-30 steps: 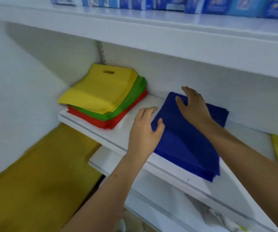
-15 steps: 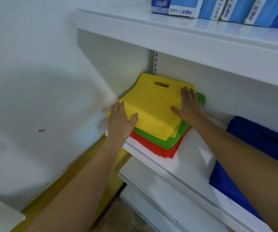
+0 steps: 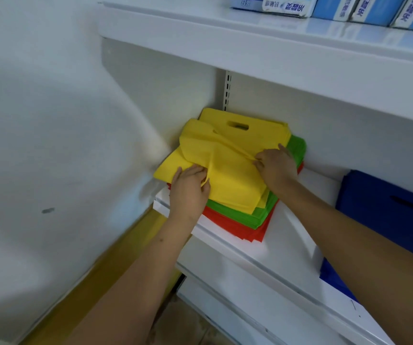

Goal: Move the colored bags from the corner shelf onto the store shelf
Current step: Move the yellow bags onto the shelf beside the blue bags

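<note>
Yellow bags [image 3: 235, 170], stacked over green bags [image 3: 262, 210] and red bags [image 3: 240, 227] at the shelf's [image 3: 287, 240] left corner, are pinched by the left hand [image 3: 189, 190] and right hand [image 3: 276, 165], the top one bunched.

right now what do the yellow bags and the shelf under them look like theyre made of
Yellow bags: seemingly thin non-woven fabric, matte; the top one creases softly where the left hand and right hand pinch it, and the handle is a die-cut slot. Shelf: probably white painted metal, smooth and slightly glossy, with a slotted upright behind; the pictures cannot confirm this.
</note>
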`<move>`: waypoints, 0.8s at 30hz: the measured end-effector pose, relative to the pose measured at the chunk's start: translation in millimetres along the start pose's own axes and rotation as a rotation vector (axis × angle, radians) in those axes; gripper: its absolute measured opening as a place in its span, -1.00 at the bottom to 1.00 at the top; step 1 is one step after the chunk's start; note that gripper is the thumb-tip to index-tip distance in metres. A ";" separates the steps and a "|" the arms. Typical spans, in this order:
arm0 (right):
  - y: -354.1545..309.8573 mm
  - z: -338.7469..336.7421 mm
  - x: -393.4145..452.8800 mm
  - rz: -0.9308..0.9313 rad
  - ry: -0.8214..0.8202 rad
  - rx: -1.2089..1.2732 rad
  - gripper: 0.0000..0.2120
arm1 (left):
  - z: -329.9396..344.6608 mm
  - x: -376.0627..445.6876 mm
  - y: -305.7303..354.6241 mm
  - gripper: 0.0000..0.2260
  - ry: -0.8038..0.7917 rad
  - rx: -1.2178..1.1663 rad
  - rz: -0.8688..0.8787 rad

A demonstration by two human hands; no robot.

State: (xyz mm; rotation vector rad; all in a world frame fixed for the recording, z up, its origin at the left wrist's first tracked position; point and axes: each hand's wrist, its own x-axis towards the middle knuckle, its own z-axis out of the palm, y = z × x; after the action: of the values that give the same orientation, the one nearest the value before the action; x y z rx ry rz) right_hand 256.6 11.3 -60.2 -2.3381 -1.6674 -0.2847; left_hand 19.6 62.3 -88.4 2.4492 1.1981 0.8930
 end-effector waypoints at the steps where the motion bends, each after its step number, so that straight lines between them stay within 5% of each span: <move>1: 1.9 -3.9 -4.3 0.010 0.018 0.044 -0.71 | -2.6 -2.7 4.2 -0.79 0.027 -0.036 -0.009; 4: 13.3 -20.6 -25.3 0.057 0.078 0.182 -0.75 | -18.3 -13.5 31.2 -0.88 0.120 -0.250 -0.065; 11: 76.0 -86.1 -92.8 0.226 0.147 0.501 -0.78 | -43.5 -18.2 123.2 -0.79 -0.238 -1.094 -0.326; 17: 173.5 -144.0 -178.7 0.444 0.357 0.653 -0.74 | -9.0 -42.0 227.3 -0.60 -0.420 -1.257 -0.267; 24: 304.0 -202.5 -321.1 0.630 0.597 0.531 -0.78 | 55.1 -114.8 369.3 -0.64 -0.588 -0.985 -0.098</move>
State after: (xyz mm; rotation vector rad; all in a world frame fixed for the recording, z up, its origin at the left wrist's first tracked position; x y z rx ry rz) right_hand 437.9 -435.1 6.2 -1.9613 -0.5942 -0.3152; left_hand 228.3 -255.5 1.1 1.6273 0.4676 0.4789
